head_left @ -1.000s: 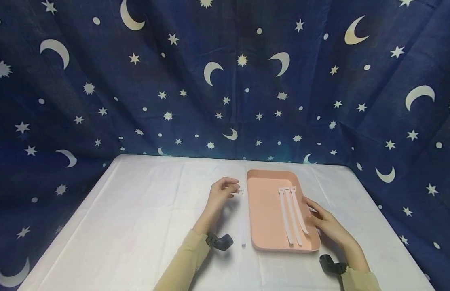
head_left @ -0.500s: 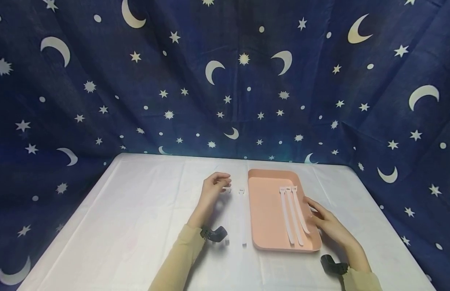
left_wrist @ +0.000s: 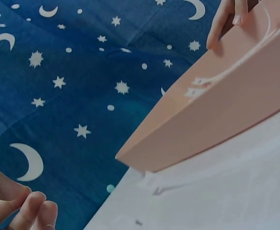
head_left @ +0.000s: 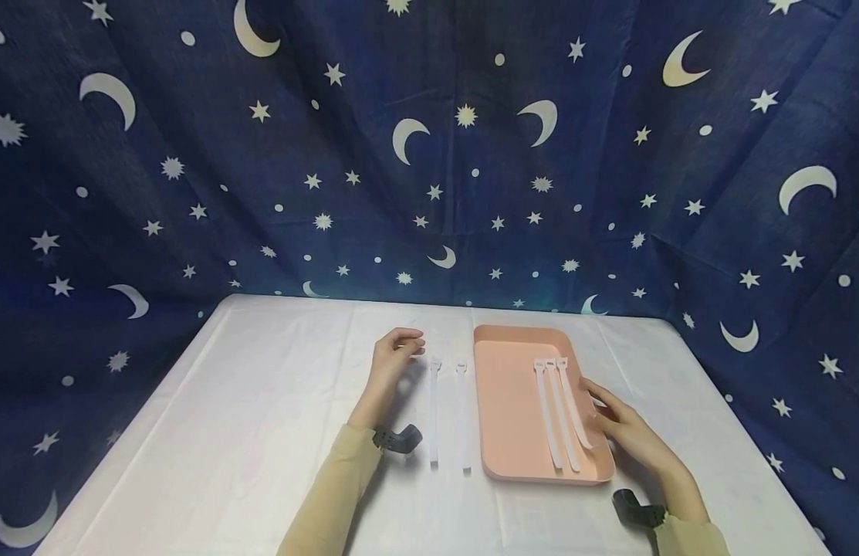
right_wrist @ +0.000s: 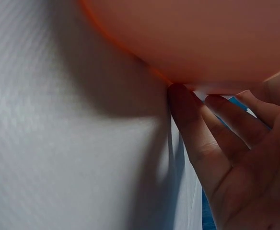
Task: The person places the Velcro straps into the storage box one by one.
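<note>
My left hand [head_left: 394,357] hovers over the table, left of two white cable ties, its fingers loosely bent and nothing between them. The nearer tie [head_left: 434,413] lies lengthwise just right of that hand; the other tie [head_left: 464,417] runs parallel, between it and the tray. At the right side of the pink tray [head_left: 508,432], my right hand [head_left: 630,432] grips the wall, the thumb over the rim. In the right wrist view, its fingers [right_wrist: 192,124] press against the tray's outside from below. Three more white ties [head_left: 556,417] lie side by side in the tray's right half.
A white cloth covers the table [head_left: 262,401]. Behind it hangs a dark blue curtain [head_left: 373,224] with moons and stars. Each wrist wears a black camera band, such as the left one [head_left: 399,440].
My left hand has let go of a cable tie and moved left, away from the tray. That tie now shows fully on the table. The right hand stays at the tray.
</note>
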Demonstrator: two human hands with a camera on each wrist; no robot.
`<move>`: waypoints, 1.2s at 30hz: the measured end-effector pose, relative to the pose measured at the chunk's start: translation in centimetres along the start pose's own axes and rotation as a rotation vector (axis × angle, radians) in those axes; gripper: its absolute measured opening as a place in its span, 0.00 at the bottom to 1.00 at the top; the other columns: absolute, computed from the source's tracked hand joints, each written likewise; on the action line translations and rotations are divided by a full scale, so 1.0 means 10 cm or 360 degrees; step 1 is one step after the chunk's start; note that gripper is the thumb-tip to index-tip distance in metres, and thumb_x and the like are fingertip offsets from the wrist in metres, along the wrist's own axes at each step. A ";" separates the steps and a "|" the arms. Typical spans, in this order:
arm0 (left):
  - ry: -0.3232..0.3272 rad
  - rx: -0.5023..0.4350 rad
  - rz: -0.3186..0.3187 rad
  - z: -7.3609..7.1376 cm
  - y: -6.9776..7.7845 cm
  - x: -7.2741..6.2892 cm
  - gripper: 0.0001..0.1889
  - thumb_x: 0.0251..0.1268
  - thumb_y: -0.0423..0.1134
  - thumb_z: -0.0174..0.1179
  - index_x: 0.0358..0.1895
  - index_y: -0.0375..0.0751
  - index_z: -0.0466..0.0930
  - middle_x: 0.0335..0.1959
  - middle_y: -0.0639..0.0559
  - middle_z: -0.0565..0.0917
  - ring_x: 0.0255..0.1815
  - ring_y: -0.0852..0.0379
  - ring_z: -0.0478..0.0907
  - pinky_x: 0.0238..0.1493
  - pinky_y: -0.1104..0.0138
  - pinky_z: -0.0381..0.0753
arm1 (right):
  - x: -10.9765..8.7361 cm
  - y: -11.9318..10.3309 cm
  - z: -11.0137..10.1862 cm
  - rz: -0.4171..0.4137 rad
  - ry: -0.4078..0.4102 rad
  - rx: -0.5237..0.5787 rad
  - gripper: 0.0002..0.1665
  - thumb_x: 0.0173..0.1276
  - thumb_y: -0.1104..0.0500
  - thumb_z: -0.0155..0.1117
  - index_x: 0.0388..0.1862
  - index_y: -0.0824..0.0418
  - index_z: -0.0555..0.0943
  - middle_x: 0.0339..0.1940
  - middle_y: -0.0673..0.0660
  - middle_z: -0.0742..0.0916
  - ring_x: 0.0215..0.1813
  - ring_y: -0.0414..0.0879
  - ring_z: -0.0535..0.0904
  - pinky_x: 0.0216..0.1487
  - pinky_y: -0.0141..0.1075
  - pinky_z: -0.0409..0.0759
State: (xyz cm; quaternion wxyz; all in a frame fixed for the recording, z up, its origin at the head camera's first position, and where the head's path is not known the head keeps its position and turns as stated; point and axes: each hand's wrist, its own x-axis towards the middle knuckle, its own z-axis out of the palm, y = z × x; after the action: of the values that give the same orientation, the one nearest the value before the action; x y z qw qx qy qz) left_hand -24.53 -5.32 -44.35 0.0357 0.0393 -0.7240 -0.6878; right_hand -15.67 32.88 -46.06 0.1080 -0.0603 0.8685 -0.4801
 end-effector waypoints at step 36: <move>0.0120 0.0608 0.0072 -0.20 -0.37 0.19 0.08 0.61 0.34 0.58 0.42 0.37 0.82 0.36 0.41 0.85 0.27 0.58 0.79 0.25 0.72 0.78 | 0.01 0.02 0.00 -0.0009 0.0009 -0.0005 0.38 0.74 0.55 0.52 0.77 0.60 0.51 0.77 0.69 0.56 0.73 0.74 0.56 0.62 0.61 0.70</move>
State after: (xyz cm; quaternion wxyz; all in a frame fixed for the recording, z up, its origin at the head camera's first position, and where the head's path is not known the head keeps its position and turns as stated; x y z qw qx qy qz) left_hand -26.17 -7.68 -47.98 0.0701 0.0546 -0.8403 -0.5348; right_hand -15.73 32.96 -46.22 0.1041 -0.0614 0.8694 -0.4790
